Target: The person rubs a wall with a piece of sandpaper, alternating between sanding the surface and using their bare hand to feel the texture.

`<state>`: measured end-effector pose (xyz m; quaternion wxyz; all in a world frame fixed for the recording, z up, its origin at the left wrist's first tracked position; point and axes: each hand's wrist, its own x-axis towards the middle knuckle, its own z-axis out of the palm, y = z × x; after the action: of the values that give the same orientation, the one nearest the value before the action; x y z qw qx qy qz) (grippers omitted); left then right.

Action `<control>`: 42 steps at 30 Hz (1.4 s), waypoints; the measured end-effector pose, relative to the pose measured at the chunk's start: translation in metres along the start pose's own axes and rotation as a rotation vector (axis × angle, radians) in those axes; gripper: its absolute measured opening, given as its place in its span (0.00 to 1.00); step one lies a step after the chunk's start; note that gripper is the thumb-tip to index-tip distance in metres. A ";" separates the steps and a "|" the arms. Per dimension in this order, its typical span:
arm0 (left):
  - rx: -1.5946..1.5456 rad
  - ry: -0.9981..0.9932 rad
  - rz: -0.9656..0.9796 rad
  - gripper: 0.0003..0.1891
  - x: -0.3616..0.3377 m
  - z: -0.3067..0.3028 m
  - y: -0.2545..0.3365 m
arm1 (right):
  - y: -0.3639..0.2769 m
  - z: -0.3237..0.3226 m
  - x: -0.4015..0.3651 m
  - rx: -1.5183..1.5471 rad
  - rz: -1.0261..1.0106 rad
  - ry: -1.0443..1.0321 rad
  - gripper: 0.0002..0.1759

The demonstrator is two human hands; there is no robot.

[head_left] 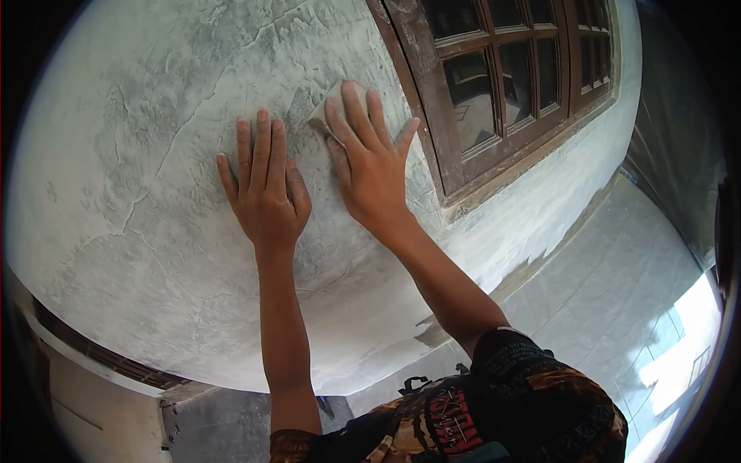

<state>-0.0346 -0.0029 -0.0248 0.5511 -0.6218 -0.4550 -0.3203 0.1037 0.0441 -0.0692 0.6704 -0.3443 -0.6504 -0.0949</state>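
Observation:
A patchy grey-white plastered wall (177, 193) with cracks and rough trowel marks fills most of the view. My left hand (270, 193) lies flat on it, fingers stretched upward, holding nothing. To its right, my right hand (372, 158) presses a piece of sandpaper (318, 117) against the plaster beside the window. Only the sheet's left edge shows past the thumb and index finger; the rest is hidden under the hand. Pale dust coats the fingertips of both hands. The little finger of the right hand reaches close to the window frame.
A brown wooden window (502, 81) with several glass panes is set in the wall at the upper right. Grey floor tiles (594, 262) run along the wall's base, with bright sunlight at lower right. A dark sheet (671, 154) hangs at the far right.

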 end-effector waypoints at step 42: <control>-0.002 0.003 0.002 0.25 -0.003 -0.004 0.003 | 0.009 -0.002 0.025 0.032 -0.005 0.119 0.28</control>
<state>-0.0330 -0.0072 -0.0277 0.5513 -0.6223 -0.4533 -0.3214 0.1138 0.0577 -0.0490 0.7129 -0.3256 -0.6119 -0.1064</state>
